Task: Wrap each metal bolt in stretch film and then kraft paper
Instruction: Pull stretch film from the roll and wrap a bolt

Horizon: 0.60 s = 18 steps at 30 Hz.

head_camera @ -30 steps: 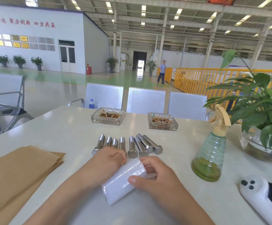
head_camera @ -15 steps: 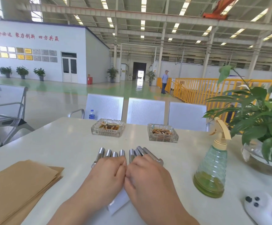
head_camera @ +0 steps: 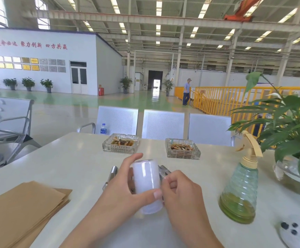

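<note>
Over the white table (head_camera: 65, 163), near its front middle, we see the stretch film roll (head_camera: 146, 183) held upright and lifted off the surface. The left hand (head_camera: 127, 192) grasps it, thumb across the lower front and fingers wrapped round the back. The right hand (head_camera: 179, 192) sits just beside the roll, fingers curled, fingertips pinching at the roll's right edge; whether it has a loose film end we cannot tell. Behind the hands lie the metal bolts (head_camera: 112, 174), mostly hidden, only a couple of shafts showing either side of the roll. The kraft paper stack (head_camera: 20, 210) lies at the left front of the table. Two glass ashtrays (head_camera: 120, 145) sit further back, a green spray bottle (head_camera: 240, 190) stands at right, a potted plant (head_camera: 288, 126) beyond it.
</note>
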Each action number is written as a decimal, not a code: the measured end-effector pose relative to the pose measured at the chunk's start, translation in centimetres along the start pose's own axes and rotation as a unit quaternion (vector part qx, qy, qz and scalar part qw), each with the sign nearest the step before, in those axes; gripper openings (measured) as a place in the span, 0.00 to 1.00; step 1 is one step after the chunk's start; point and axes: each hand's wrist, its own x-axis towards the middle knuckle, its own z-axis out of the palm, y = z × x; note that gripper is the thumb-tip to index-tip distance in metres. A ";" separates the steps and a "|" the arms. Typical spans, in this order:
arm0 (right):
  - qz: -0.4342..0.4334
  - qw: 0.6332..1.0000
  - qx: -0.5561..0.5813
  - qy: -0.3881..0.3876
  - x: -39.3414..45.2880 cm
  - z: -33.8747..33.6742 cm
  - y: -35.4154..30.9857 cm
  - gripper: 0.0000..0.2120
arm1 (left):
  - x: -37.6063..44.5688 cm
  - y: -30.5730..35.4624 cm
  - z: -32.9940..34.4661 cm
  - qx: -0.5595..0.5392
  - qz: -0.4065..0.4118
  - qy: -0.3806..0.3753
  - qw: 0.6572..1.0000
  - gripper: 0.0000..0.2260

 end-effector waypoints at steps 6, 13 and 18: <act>0.081 0.987 0.120 -0.062 -0.2 0.6 0.9 0.08 | -0.1 0.1 0.4 -0.037 0.016 0.043 0.998 0.29; 0.068 0.984 0.140 -0.083 0.2 -0.3 0.9 0.08 | -0.2 1.3 0.4 -0.094 -0.029 0.049 0.994 0.22; 0.165 0.919 0.338 -0.123 0.5 -0.8 1.2 0.13 | -0.2 1.0 -0.3 -0.309 -0.146 0.033 0.939 0.18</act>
